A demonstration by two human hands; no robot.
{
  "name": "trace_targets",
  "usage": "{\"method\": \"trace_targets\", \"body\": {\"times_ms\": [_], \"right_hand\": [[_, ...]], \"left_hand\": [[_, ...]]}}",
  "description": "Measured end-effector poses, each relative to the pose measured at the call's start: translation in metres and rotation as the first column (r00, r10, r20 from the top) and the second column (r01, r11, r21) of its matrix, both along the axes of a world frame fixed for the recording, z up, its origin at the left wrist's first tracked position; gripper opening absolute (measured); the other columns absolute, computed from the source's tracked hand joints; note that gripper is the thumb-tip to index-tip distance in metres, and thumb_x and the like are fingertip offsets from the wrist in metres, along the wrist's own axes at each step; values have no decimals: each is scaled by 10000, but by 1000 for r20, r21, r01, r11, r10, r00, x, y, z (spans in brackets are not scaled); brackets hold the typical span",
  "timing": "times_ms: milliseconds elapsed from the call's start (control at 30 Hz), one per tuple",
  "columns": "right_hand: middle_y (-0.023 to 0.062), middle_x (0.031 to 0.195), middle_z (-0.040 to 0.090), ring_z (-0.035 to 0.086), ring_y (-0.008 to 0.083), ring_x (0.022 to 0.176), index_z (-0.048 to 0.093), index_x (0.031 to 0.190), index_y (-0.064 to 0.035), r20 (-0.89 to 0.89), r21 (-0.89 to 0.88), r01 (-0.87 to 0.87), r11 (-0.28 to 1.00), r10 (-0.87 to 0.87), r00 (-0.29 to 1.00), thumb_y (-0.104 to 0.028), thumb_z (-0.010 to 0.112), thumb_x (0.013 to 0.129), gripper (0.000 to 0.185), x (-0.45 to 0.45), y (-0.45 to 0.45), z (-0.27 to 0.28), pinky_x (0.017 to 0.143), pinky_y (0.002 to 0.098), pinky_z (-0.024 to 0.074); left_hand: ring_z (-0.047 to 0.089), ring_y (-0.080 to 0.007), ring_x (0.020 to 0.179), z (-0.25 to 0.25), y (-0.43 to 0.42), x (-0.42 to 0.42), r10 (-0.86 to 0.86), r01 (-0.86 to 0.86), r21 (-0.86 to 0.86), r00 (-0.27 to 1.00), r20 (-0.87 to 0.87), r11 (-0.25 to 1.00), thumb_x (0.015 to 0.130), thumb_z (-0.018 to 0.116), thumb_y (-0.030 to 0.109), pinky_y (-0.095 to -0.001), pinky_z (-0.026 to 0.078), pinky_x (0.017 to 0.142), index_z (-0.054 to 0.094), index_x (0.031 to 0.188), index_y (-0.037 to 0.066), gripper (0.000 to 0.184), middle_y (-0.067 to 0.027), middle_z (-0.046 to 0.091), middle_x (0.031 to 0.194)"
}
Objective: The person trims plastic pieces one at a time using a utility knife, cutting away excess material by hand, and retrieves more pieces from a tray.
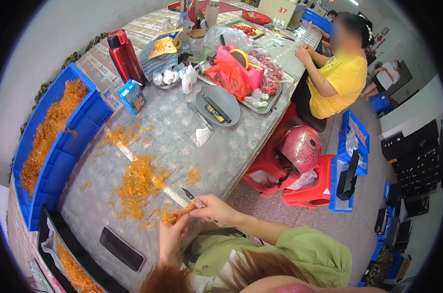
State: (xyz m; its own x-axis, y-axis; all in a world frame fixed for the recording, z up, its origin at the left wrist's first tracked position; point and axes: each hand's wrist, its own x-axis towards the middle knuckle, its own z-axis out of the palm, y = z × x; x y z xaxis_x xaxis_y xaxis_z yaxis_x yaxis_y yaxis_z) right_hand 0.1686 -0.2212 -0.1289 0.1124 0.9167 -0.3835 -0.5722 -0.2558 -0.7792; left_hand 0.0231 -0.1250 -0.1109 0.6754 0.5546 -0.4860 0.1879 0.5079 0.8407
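At the table's near edge, my right hand (215,209) is closed around a slim craft knife (188,193), its dark blade pointing up and left. My left hand (172,237) pinches a few translucent amber, curled strips (175,215) close to my right fingers. The strips look like soft plastic, but their exact kind is unclear. Just beyond my hands lies a loose pile of similar amber pieces (139,183). A pale strip (175,197) like a ruler or tape runs under the pile. Some finger contact is hidden.
Blue bin (92,117) of amber pieces at left; black tray (79,251) and phone (122,249) nearer. Grey plate (228,105), red bottle (126,56) and blue carton (132,96) stand farther back. A person in yellow (341,80) sits at right, near a pink helmet (300,146).
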Motion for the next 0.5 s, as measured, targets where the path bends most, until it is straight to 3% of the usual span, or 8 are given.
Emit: {"method": "trace_targets", "body": {"times_ms": [133,300,400,500], "right_hand": [[-39,624,479,367,14,458,580,928,-9,27,-21,46,999,-45,999,-87,594,846,114,2,-3,1,396,180,257],[-23,714,509,388,12,504,552,991,-25,-3,-57,129,990,-130,992,-119,592,858,168,4,-14,3,412,177,265],[-8,813,519,448,39,596,530,1063,-32,173,-50,338,940,-325,930,-149,580,873,229,5,-20,9,464,184,328],[50,871,548,517,131,719,531,1093,-7,517,-18,333,943,-277,810,-173,567,880,272,15,-41,-10,614,256,427]], "left_hand": [[434,-35,480,1,-2,5,-62,70,92,995,-78,993,833,617,112,-172,291,389,581,873,32,96,18,532,651],[421,-29,465,-7,-8,7,23,-22,44,999,-33,999,838,612,121,-175,280,386,583,857,44,84,32,508,598],[410,-25,440,-4,-6,10,96,-91,68,993,-74,994,839,607,127,-176,282,394,590,827,49,81,45,493,562],[396,-18,422,-19,-8,4,111,-92,158,987,-118,983,843,605,125,-175,275,382,611,845,48,77,55,481,545]]}}
